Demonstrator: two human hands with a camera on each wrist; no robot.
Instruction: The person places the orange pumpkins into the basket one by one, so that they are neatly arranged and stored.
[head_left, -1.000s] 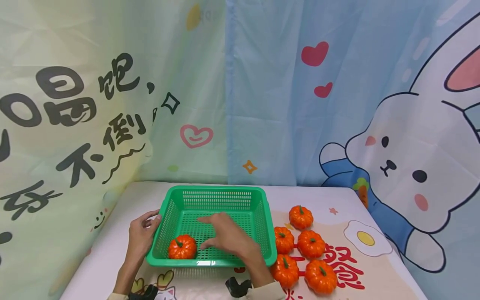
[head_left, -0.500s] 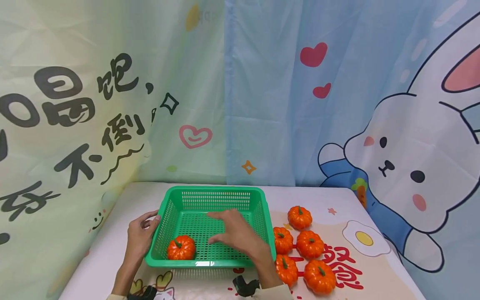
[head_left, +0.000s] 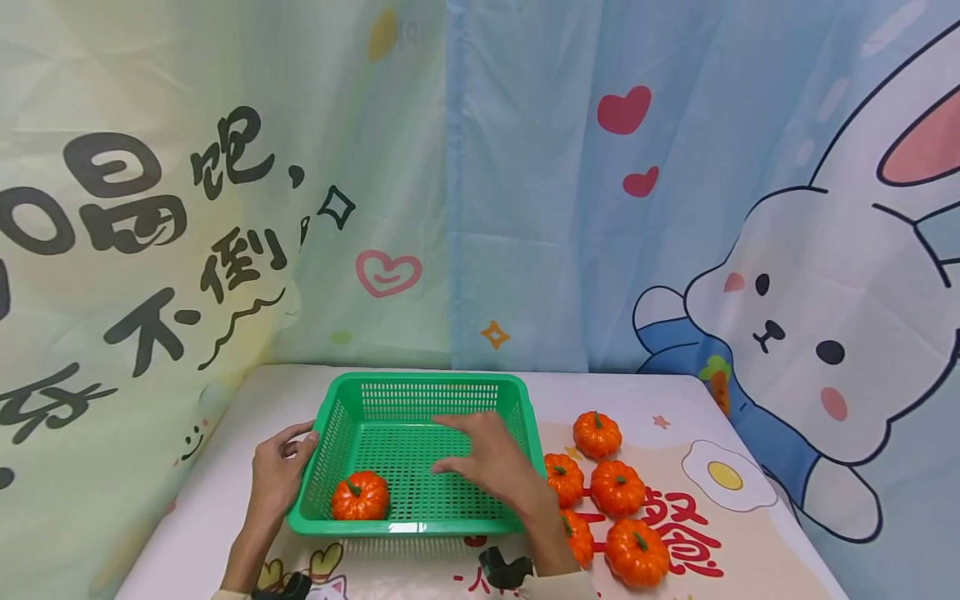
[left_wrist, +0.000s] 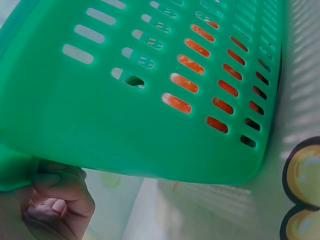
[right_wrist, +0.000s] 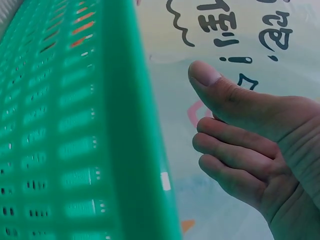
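A green plastic basket with slotted walls sits on the table. My left hand grips its left rim; in the left wrist view that hand has its thumb and curled fingers at the rim. One small orange pumpkin lies inside, in the near left corner, and shows through the slots. My right hand is over the basket's right half, thumb and index finger spread apart with nothing between them. From the right wrist, the hand appears above the rim, palm bare.
Several more orange pumpkins stand on the table right of the basket, among them a far one and a near one. The right forearm partly covers another pumpkin. A printed curtain hangs behind the table.
My right hand has moved to the right across the basket, away from the pumpkin inside, its fingers still spread. The left hand keeps its grip on the rim.
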